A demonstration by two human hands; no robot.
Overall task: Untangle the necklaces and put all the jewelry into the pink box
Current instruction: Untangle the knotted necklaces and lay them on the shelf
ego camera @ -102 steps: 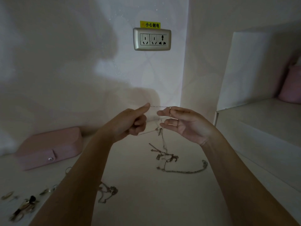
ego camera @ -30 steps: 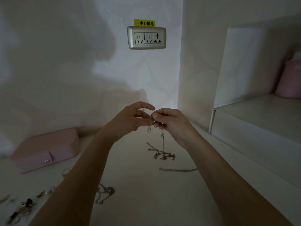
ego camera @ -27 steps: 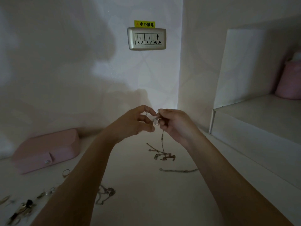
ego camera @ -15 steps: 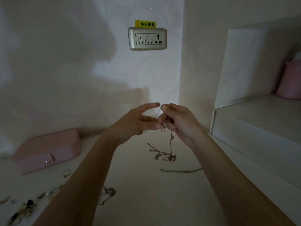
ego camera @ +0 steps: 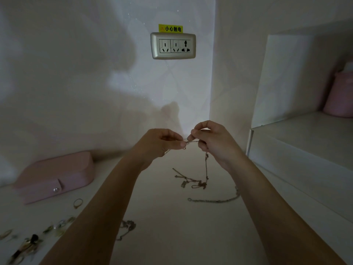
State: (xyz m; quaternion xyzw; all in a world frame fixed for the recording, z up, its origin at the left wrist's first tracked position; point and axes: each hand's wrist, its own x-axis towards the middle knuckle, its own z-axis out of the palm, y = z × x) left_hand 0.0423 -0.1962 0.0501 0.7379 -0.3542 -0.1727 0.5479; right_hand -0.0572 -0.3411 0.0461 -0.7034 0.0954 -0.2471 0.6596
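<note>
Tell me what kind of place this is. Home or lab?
Likely a home, a bedroom or dressing corner: wallpapered wall with a socket, a white built-in shelf holding a pink container, and a pink box with loose jewelry on the white top.

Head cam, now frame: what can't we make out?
Head view only.
- Thin metal chain pinched between left hand and right hand: clasp or knot at the fingertips too small, dim.
- Small chain heap: partly behind the left forearm.
- Loose jewelry pieces bottom left: blurred, cut by the edge.
- Closed pink box: contents hidden by its lid.
</note>
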